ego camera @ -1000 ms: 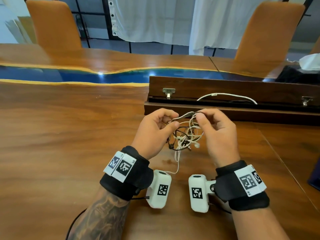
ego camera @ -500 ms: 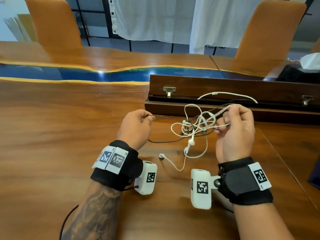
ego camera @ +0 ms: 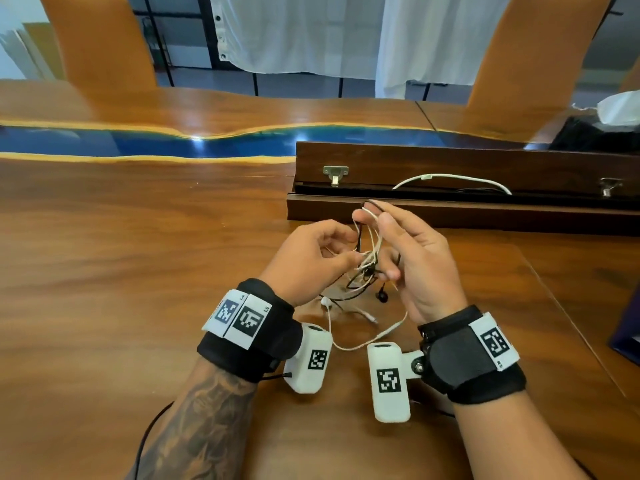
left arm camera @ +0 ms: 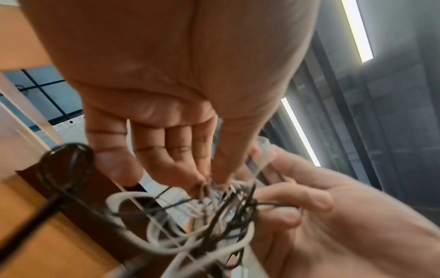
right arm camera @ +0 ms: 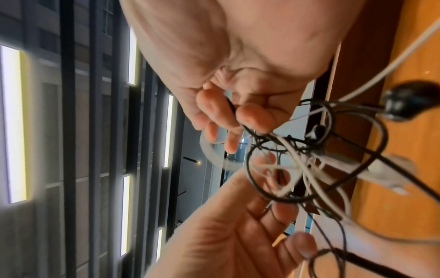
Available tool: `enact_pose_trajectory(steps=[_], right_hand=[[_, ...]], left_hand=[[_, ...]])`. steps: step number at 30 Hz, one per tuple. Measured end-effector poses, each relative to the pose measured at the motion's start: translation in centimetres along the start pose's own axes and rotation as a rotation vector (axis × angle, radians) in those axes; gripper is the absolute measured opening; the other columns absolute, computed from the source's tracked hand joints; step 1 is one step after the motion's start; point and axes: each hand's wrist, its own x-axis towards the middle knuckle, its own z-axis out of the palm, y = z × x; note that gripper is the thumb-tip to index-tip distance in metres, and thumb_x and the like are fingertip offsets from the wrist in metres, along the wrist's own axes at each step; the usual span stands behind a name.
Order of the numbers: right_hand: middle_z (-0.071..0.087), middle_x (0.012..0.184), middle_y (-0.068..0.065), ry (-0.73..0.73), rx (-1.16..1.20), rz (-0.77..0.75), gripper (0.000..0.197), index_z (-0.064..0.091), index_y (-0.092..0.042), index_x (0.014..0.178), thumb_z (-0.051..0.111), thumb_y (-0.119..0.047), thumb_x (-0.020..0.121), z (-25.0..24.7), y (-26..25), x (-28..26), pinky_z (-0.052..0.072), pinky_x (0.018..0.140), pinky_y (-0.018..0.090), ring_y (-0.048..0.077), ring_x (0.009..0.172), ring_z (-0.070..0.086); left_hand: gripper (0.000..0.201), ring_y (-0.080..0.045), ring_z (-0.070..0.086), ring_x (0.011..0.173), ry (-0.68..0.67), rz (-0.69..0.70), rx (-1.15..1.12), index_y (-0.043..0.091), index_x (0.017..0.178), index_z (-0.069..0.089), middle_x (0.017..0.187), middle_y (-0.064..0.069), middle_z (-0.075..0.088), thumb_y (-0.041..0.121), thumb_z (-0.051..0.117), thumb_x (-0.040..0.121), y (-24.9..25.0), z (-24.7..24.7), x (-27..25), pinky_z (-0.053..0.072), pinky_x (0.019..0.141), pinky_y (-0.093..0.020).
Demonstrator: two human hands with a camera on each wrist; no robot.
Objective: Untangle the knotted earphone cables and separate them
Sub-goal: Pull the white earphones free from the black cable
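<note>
A tangle of white and black earphone cables [ego camera: 367, 263] hangs between my two hands above the wooden table [ego camera: 138, 271]. My left hand [ego camera: 353, 247] pinches strands at the knot's left side; in the left wrist view its fingertips [left arm camera: 202, 180] close on the tangle [left arm camera: 214, 216]. My right hand [ego camera: 386, 244] holds loops that stick up past its thumb, and pinches a black strand in the right wrist view [right arm camera: 234, 116]. A black earbud [ego camera: 382, 297] dangles below. A white earbud [ego camera: 325, 301] and a white cable end [ego camera: 381, 336] trail on the table.
A long dark wooden box [ego camera: 450, 213] with metal latches lies open just behind my hands, a separate white cable [ego camera: 450, 176] in it. Two orange chairs [ego camera: 100, 46] stand across the table. A tissue box [ego camera: 620, 105] sits far right, a dark blue object [ego camera: 630, 334] at the right edge.
Half a second ago my hands were spread, stretching the cables. They have come back together, the left moving right and the right moving left, and the tangle is bunched between them.
</note>
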Motion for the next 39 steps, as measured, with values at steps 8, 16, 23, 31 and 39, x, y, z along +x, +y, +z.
enact_pose_trajectory(steps=[8,16,23,31,39], right_hand=[[0.043,0.062,-0.003,0.286,0.121,-0.043,0.021,0.071,-0.017,0.111,0.051,-0.021,0.105,-2.2,-0.3,1.1,0.054,0.063,0.026,0.007,0.053,0.039],[0.058,0.072,-0.017,0.474,-0.177,-0.14,0.018,0.077,-0.022,0.109,0.061,-0.025,0.099,-3.7,0.7,2.0,0.04,0.055,0.017,0.003,0.062,0.05],[0.068,0.085,-0.018,0.47,-0.612,-0.218,0.017,0.074,-0.029,0.092,0.061,-0.017,0.095,-4.4,0.7,1.8,0.045,0.069,0.01,-0.001,0.087,0.064],[0.063,0.116,-0.005,0.191,-0.73,-0.073,0.019,0.072,-0.025,0.112,0.064,-0.031,0.097,-3.1,0.8,1.4,0.043,0.076,0.013,0.002,0.097,0.057],[0.068,0.106,-0.011,-0.2,-0.594,-0.169,0.025,0.069,-0.033,0.116,0.073,-0.032,0.092,-1.2,0.4,0.2,0.052,0.08,0.026,0.007,0.096,0.062]], left_hand=[[0.012,-0.008,0.059,0.074,0.268,-0.104,0.145,0.019,0.093,0.065,0.085,0.006,0.065,0.018,0.056,0.1,-1.8,-2.0,0.7,0.047,0.067,-0.022],[0.012,-0.016,0.057,0.078,0.55,-0.192,0.146,0.021,0.096,0.057,0.086,0.002,0.061,0.019,0.048,0.104,-3.4,-4.6,0.9,0.042,0.064,-0.027],[0.014,-0.019,0.071,0.087,0.58,-0.222,-0.011,0.024,0.097,0.055,0.095,-0.001,0.069,0.02,0.045,0.106,-3.1,-5.1,0.9,0.055,0.072,-0.035],[0.013,-0.014,0.067,0.067,0.397,-0.063,-0.435,0.012,0.104,0.053,0.072,0.002,0.063,0.009,0.04,0.107,0.0,-3.0,0.4,0.059,0.063,-0.039],[0.012,-0.021,0.069,0.072,0.207,0.064,-0.606,0.012,0.107,0.05,0.076,-0.005,0.071,0.011,0.037,0.108,1.7,-1.2,-0.2,0.057,0.063,-0.035]])
